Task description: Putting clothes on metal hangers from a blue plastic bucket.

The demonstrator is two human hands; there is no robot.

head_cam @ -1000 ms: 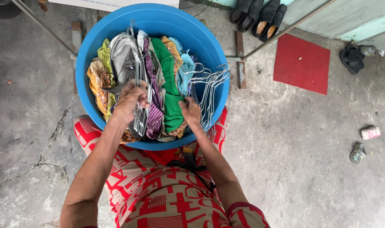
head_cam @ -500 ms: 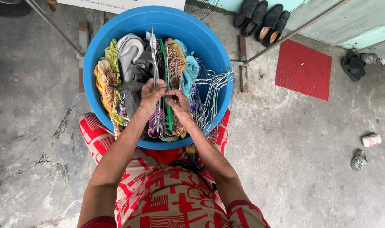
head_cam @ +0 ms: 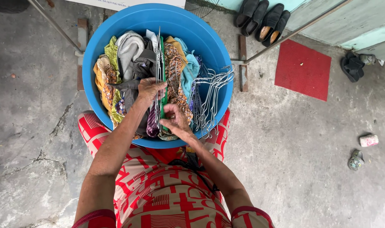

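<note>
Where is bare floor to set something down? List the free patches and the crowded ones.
Free: the concrete left of the blue tub, and the stretch between the tub and the red mat. Crowded: inside the tub, packed with clothes and wire hangers, where the left hand and right hand work. Shoes line the wall.

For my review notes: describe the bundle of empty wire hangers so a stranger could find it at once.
Start at the big blue tub in front of the person. Inside its right side, beside the turquoise garment, lies the bundle of wire hangers. It is bare silvery metal, unlike the cloth around it.
</note>
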